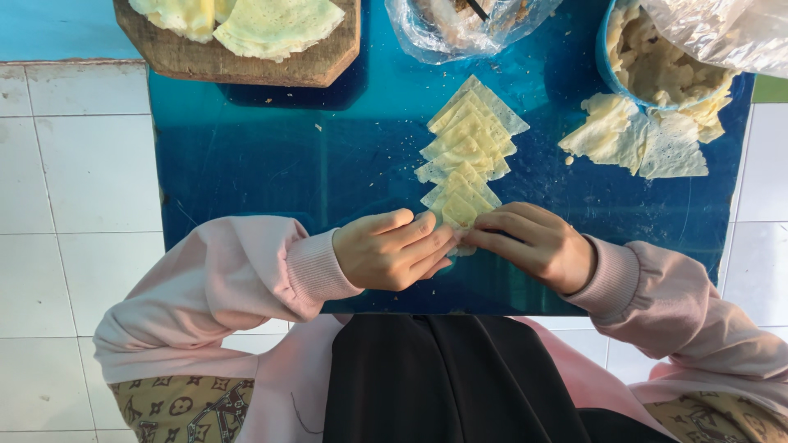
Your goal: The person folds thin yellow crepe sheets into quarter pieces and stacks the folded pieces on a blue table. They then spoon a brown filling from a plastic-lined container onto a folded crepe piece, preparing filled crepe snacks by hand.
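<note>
Black cloth (447, 373) lies nearest us, pink sleeves (222, 279) either side. Beyond it, on the blue board (271, 164), a row of folded wrappers (468, 143) overlaps. We judge the thin sheet could tear or unfold if pinched unevenly. Both wrists rest low, palms turned inward; left hand (392, 248) and right hand (535, 244) close fingertips on the nearest wrapper (458, 215).

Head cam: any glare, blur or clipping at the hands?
Head view: soft, even light; mild sheen on the blue mat, no blown glare. Left hand and right hand are sharp, with no motion blur, as are the folded wrappers. The bowl and the bag are cut by the top edge.
</note>
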